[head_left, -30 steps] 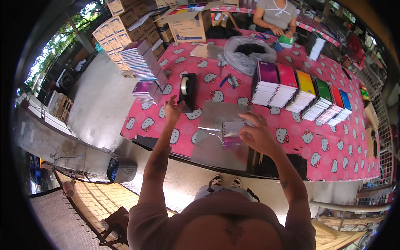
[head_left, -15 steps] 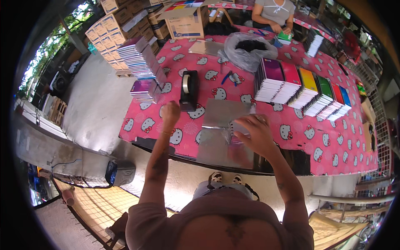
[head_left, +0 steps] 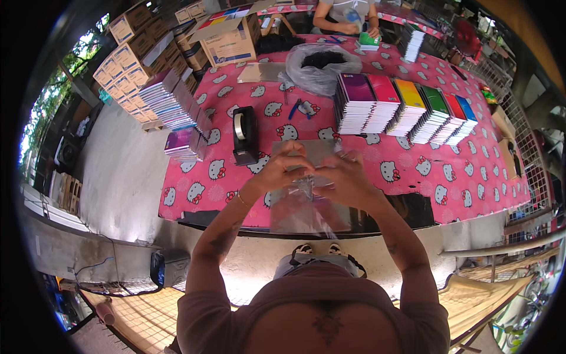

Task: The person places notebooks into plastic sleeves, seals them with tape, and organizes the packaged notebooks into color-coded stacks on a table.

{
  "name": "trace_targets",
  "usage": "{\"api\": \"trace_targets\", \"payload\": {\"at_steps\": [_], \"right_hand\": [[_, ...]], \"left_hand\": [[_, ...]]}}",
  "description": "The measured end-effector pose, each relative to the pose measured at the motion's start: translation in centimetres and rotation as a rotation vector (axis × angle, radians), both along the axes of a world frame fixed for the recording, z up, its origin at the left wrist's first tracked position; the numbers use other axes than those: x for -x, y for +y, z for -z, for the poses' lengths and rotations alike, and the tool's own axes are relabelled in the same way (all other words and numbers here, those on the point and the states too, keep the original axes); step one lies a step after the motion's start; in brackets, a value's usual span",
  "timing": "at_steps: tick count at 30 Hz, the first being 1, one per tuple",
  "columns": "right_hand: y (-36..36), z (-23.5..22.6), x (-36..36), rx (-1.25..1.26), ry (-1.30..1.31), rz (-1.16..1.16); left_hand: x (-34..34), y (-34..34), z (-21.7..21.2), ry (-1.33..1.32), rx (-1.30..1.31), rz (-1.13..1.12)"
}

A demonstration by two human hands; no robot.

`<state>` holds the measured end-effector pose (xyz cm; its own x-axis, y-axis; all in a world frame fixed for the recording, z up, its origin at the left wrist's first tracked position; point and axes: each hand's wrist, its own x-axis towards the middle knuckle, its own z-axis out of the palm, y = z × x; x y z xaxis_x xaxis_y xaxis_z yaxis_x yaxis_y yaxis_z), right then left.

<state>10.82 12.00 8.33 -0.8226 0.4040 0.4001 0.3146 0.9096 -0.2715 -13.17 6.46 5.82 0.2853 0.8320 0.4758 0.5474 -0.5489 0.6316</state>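
Note:
At the front of the table, my left hand (head_left: 286,168) and my right hand (head_left: 348,177) meet, fingers bent and their tips close together. Under them is a clear plastic sleeve (head_left: 308,187), crinkled and shiny, its contents mostly hidden and blurred. My right hand grips at the plastic. The left fingers are pinched, but what they hold is too small to see. Beneath lies a grey glossy sheet (head_left: 282,219). Left of my hands stands a black tape dispenser (head_left: 246,144) with a roll of tape.
Notebook stacks in purple (head_left: 355,97), yellow (head_left: 408,100) and other colours stand at right. Taller notebook piles (head_left: 174,103) stand left. Blue-handled pliers (head_left: 295,110), a plastic bag (head_left: 321,71) of black material and an open carton (head_left: 227,41) lie beyond. A co-worker (head_left: 345,17) handles a green notebook opposite.
My left hand has come from beside the tape dispenser to join the right over the plastic. The view has shifted. Across the table, the co-worker's hand has lifted.

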Motion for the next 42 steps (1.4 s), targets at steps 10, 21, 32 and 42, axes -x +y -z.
{"api": "trace_targets", "payload": {"at_steps": [10, 21, 32, 42], "right_hand": [[4.7, 8.1, -3.8, 0.193, 0.074, -0.193], [5.5, 10.9, -2.0, 1.265, 0.715, -0.166], [7.5, 6.8, -3.0, 0.604, 0.222, -0.301], [5.8, 6.1, -2.4, 0.340, 0.192, -0.287]], "left_hand": [[-3.6, 2.9, 0.2, 0.271, -0.180, -0.108], [-4.1, 4.1, 5.9, -0.554, 0.331, -0.233], [-5.3, -1.7, 2.6, 0.075, 0.220, -0.273], [-5.8, -1.2, 2.5, 0.217, 0.061, -0.296]]}}
